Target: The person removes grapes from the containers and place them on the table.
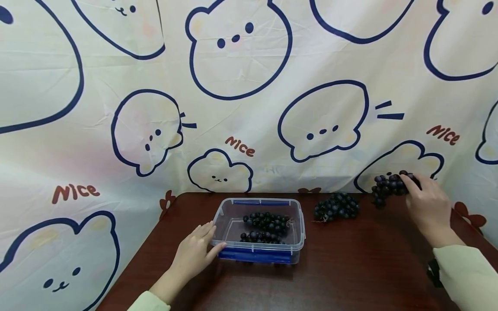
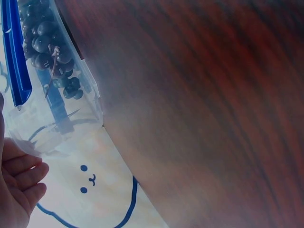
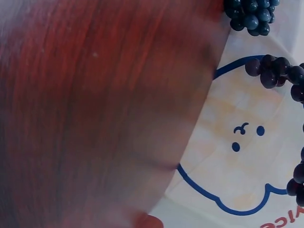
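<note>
A clear plastic container (image 1: 258,246) with blue clips stands on the table, two dark grape bunches (image 1: 266,222) lying inside. My left hand (image 1: 192,252) rests against its left side, fingers nearly straight; the left wrist view shows that hand (image 2: 21,183) by the container's corner (image 2: 90,107). At the right, my right hand (image 1: 428,205) pinches a dark grape bunch (image 1: 391,185) above the table. Part of this held bunch (image 3: 270,73) hangs in the right wrist view, where only a fingertip (image 3: 151,222) shows. Another bunch (image 1: 336,207) lies between the container and my right hand.
The dark red-brown table (image 1: 342,268) reaches back to a pale curtain (image 1: 249,121) printed with blue-outlined cartoon figures. The curtain also hangs along both sides. A dark band is at my right wrist, by the pale green sleeve (image 1: 467,272).
</note>
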{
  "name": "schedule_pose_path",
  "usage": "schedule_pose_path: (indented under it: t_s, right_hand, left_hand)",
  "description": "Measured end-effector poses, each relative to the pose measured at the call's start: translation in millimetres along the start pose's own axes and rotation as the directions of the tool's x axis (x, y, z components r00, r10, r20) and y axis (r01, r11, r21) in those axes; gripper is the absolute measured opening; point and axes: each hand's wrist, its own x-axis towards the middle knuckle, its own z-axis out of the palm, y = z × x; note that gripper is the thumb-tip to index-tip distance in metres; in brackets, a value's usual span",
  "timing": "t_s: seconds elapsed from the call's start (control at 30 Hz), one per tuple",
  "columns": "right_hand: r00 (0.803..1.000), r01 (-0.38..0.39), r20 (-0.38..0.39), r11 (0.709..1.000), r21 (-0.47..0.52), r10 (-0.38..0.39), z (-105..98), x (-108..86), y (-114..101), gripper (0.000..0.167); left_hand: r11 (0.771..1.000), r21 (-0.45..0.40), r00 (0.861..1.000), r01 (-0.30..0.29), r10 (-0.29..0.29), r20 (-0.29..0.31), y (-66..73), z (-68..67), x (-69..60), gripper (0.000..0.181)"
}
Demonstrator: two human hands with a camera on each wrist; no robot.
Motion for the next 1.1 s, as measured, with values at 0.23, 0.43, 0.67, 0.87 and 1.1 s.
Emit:
schedule_pose_path:
  t_s: [0.23, 0.43, 0.67, 0.87, 1.1]
  right_hand:
    - [0.998, -0.066, 0.02, 0.998, 0.013, 0.065, 5.2, -8.1, 0.0, 0.041]
    - [0.996, -0.083, 0.029, 0.996, 0.018, 0.083, 12.5, -15.7, 1.3, 0.04]
    - [0.983, -0.167, 0.085, 0.985, 0.045, 0.163, 17.0, -23.7, -0.4, 0.041]
    - [0.971, -0.207, 0.13, 0.977, 0.051, 0.199, 19.7, -28.2, 0.3, 0.04]
    - [0.941, -0.292, 0.195, 0.954, 0.06, 0.276, 18.5, -31.1, -0.6, 0.034]
  left_hand:
    - [1.0, -0.001, 1.0, -0.015, 0.015, -0.008, -0.2, -0.5, 0.4, 0.059]
    - [1.0, -0.006, 1.0, -0.022, 0.022, -0.016, -0.5, -1.1, 0.4, 0.058]
    - [1.0, 0.0, 1.0, -0.017, 0.017, 0.0, 0.4, -2.4, 0.5, 0.058]
    - [1.0, -0.004, 1.0, -0.021, 0.021, -0.007, 0.7, -3.2, 0.2, 0.058]
    - [1.0, -0.001, 1.0, -0.015, 0.015, 0.0, 0.8, -2.8, 0.3, 0.058]
